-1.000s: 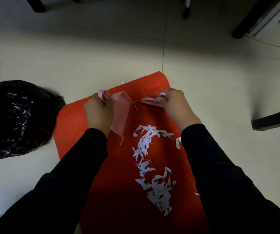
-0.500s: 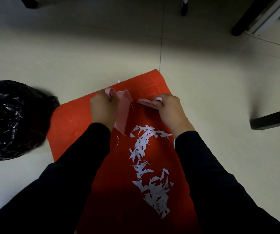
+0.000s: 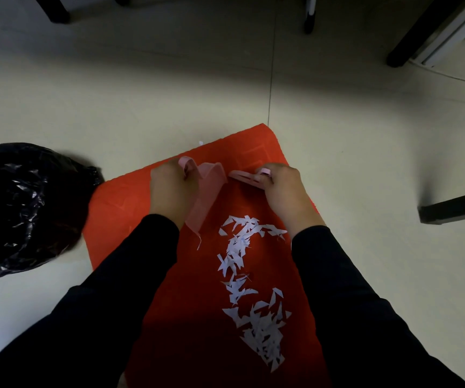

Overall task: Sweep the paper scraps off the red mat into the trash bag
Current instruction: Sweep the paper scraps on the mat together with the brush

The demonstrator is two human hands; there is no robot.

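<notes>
The left hand [image 3: 169, 189] curls its grip round a pink dustpan [image 3: 207, 200] and the right hand [image 3: 281, 189] pinches a pink brush [image 3: 243, 179] at twelve o'clock on the red mat [image 3: 130, 203]; paper scraps [image 3: 239, 247] trail toward six, so gentle strokes into the pan, before the trash bag [image 3: 21, 208] at nine, seem wise.

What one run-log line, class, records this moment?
left hand grips pink dustpan | right hand grips small pink tool | paper scraps on red mat | trash bag left of mat

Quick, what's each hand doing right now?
Left hand: closed, gripping the pink dustpan by its handle.
Right hand: closed, holding a flat pink tool, perhaps a brush.
</notes>
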